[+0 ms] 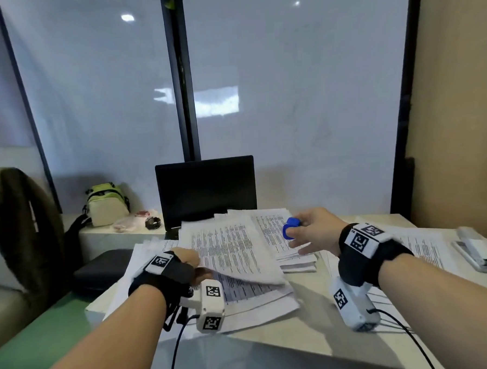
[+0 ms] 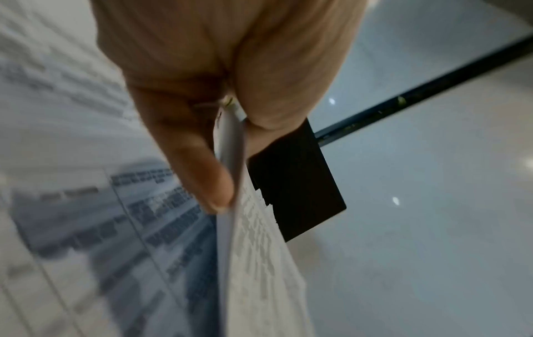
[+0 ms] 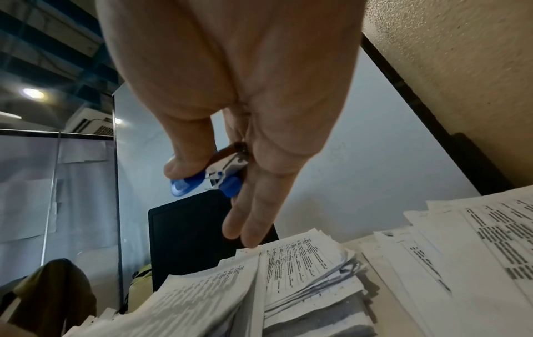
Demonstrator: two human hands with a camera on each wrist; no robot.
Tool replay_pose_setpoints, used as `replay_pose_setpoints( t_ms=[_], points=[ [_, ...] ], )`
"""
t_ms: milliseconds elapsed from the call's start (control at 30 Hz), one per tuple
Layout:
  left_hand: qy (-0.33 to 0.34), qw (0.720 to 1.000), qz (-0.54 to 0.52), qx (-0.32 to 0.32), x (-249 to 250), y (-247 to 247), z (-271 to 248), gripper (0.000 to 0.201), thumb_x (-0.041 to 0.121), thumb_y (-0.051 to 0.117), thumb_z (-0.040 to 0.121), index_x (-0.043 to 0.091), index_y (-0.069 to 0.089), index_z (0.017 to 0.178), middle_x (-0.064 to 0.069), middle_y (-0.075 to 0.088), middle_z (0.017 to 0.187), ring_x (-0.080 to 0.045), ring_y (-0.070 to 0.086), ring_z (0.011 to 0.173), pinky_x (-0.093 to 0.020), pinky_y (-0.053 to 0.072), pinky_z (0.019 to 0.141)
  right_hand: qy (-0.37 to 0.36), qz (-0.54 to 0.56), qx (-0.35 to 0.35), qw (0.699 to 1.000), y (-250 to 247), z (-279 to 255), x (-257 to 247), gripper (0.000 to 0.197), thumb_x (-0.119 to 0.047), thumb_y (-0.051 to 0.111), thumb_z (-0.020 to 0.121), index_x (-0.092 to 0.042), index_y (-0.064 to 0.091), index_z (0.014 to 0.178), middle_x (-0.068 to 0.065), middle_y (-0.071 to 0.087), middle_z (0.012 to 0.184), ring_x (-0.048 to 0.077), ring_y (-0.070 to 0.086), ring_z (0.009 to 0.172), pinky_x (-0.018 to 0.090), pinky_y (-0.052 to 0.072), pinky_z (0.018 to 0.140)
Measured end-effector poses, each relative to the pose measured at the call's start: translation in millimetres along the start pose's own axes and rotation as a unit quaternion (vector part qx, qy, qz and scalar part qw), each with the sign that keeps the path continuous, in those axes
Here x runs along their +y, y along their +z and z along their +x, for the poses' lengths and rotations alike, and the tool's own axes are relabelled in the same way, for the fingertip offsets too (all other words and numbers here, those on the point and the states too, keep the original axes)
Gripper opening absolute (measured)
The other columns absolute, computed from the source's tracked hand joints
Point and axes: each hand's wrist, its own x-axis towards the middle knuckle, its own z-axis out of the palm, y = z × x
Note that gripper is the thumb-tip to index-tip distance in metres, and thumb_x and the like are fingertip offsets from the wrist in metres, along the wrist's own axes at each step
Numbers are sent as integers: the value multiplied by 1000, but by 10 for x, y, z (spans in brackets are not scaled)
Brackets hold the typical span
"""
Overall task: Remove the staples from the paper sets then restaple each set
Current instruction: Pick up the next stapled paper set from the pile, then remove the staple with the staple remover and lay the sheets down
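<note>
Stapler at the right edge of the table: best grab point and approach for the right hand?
Judging from the head view, grip the stapler across its long narrow body near the middle, coming from above. It lies flat on papers, free on both long sides. The right hand holds the blue staple remover, so that must be set down first.

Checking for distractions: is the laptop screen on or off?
Off, as far as shown: the laptop stands open behind the papers, its screen uniformly black.

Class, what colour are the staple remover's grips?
Blue: the staple remover shows best in the right wrist view.
</note>
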Motion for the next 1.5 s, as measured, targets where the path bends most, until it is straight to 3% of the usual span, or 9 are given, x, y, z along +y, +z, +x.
replay_pose_setpoints(
  t_ms=[133, 267, 467, 600, 800, 1000, 1300, 1400, 1500],
  points=[
    [-10, 966, 256, 20, 112, -117, -213, 24, 20, 62, 87, 16, 63, 111, -5, 58, 116, -22, 58, 100, -25, 47, 82, 1, -40, 2, 999, -87, -6, 105, 8, -12, 65, 89, -15, 58, 89, 14, 67, 96, 24, 68, 86, 40, 56, 80],
    [17, 932, 360, 41, 261, -36, -248, 4, 16, 59, 87, 15, 58, 91, -3, 57, 94, -20, 58, 96, -25, 46, 82, 43, -132, 23, 990, -274, -27, 329, 7, -16, 65, 87, -11, 61, 85, 19, 70, 92, 23, 64, 76, 31, 52, 66],
    [77, 936, 343, 5, 517, 475, -104, 12, 22, 64, 78, 15, 54, 74, -8, 66, 90, -24, 61, 77, -28, 52, 75, 138, -332, 41, 932, -721, -139, 698, 34, -22, 66, 84, -14, 42, 61, 0, 39, 58, 16, 37, 53, 25, 30, 52],
    [120, 947, 279, -106, 701, 1105, -235, 17, 12, 59, 84, 1, 67, 95, -14, 70, 96, -26, 64, 78, -39, 56, 83, 196, -424, 12, 884, -970, -282, 945, 43, -23, 61, 83, -18, 28, 57, 0, 25, 57, 17, 22, 51, 27, 19, 49],
    [166, 927, 244, -230, 936, 2050, -427, 25, 14, 62, 88, -3, 68, 105, -16, 70, 106, -30, 70, 77, -46, 59, 78, 190, -411, -38, 891, -1247, -317, 1068, 39, -31, 62, 88, 2, 66, 107, 5, 50, 80, 18, 45, 66, 22, 35, 48],
    [214, 892, 318, -241, 1172, 2553, -341, 32, 26, 67, 88, 4, 67, 112, -12, 65, 101, -24, 66, 87, -32, 55, 74, 163, -466, -48, 868, -1247, -179, 1156, 21, -29, 63, 84, -14, 50, 78, 3, 43, 68, 17, 36, 54, 23, 28, 46],
    [185, 901, 317, -233, 1117, 2710, -159, 40, 28, 83, 70, 9, 67, 101, -7, 61, 86, -26, 69, 85, -44, 59, 81, 163, -453, -74, 873, -1333, 15, 1228, 40, -41, 68, 83, -6, 68, 102, 5, 59, 85, 22, 53, 74, 28, 42, 67],
    [168, 910, 297, -237, 1106, 2720, -137, 50, 23, 87, 68, -1, 65, 106, -10, 66, 91, -30, 71, 87, -47, 59, 79, 164, -435, -73, 882, -1358, -26, 1206, 44, -37, 66, 86, -2, 66, 113, 6, 55, 86, 17, 48, 59, 24, 42, 48],
    [190, 900, 322, -223, 1070, 2752, -140, 25, 29, 83, 71, 12, 66, 80, -9, 70, 87, -23, 66, 73, -42, 59, 79, 166, -428, -73, 885, -1358, -84, 1204, 44, -33, 65, 88, -2, 63, 118, 7, 53, 89, 13, 43, 50, 19, 37, 34]
  ],
)
